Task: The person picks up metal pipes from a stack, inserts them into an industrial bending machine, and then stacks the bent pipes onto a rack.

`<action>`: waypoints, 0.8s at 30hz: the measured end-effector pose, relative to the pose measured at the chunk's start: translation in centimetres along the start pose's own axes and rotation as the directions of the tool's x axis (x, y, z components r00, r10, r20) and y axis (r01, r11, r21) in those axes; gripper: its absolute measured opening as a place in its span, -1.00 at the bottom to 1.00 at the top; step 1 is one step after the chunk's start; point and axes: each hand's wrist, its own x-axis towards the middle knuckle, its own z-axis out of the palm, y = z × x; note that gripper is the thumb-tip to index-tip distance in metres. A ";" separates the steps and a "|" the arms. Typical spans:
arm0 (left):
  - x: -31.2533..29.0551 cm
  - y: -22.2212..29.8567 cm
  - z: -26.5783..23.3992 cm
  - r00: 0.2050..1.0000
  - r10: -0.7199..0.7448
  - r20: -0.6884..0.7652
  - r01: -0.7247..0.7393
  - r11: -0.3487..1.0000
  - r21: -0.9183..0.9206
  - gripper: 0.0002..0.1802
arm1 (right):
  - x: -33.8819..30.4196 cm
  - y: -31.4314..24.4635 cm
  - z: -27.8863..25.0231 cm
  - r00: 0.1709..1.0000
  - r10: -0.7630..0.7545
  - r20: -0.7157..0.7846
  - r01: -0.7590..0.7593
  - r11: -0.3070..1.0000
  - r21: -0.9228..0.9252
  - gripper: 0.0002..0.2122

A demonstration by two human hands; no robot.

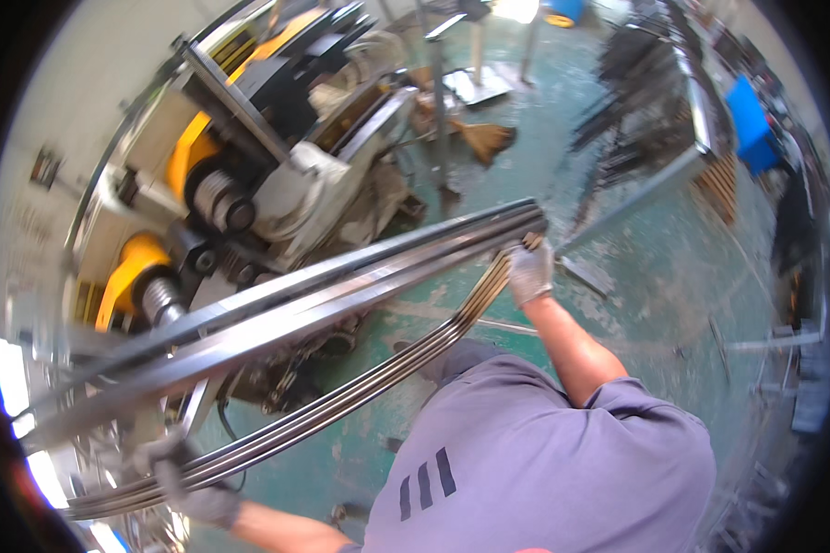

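A bundle of several long, thin metal tubes (341, 398) crosses in front of me, from the lower left up toward the middle right. It looks bent near my body. My right hand (531, 273), in a white glove, is closed round its upper right end. Toward the other end, my left hand (198, 488), in a grey glove, is wrapped round the tubes; its fingers are somewhat blurred. Just beyond the bundle run long, shiny metal bars (341, 288), their right ends close to my right hand. The far left ends of both are smeared.
A machine with yellow-and-black parts (217, 189) stands at the left. A broom head (485, 140) lies on the green floor (609, 323). To the upper right, a metal rack (655, 180) bears dark, blurred lengths of stock, near a blue panel (752, 126).
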 end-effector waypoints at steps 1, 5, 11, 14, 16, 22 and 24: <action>-3.2 -2.2 3.2 0.987 -0.159 0.030 0.160 0.987 -0.035 -0.70 | 0.9 -1.5 -4.7 0.975 -0.165 -0.151 0.134 0.971 -0.197 -0.82; -17.5 -9.1 12.0 0.608 -0.637 0.474 0.790 0.545 -0.281 -0.74 | 7.0 -6.8 -22.9 0.715 -0.586 -0.382 0.290 0.745 -0.601 -0.80; -32.1 -10.7 22.5 0.041 -0.764 0.644 0.960 -0.149 -0.237 -0.65 | 18.1 -16.6 -42.9 0.722 -0.607 -0.332 0.224 0.659 -0.718 -0.82; -36.7 -15.5 27.9 -0.035 -0.744 0.667 0.994 -0.098 -0.057 -0.64 | 25.6 -18.7 -51.2 0.670 -0.699 -0.250 0.167 0.470 -0.867 -0.77; -39.5 -14.3 33.1 0.019 -0.744 0.667 0.998 0.057 0.034 -0.62 | 30.8 -18.0 -56.0 0.677 -0.684 -0.272 0.041 0.404 -0.914 -0.76; -47.1 -7.0 46.4 0.038 -0.709 0.704 0.916 0.307 0.260 -0.62 | 44.0 -16.2 -59.4 0.827 -0.496 -0.265 -0.172 0.225 -0.959 -0.81; -48.1 -4.7 48.4 0.079 -0.662 0.745 0.828 0.460 0.322 -0.62 | 49.0 -18.1 -61.0 0.874 -0.436 -0.215 -0.191 0.098 -0.977 -0.69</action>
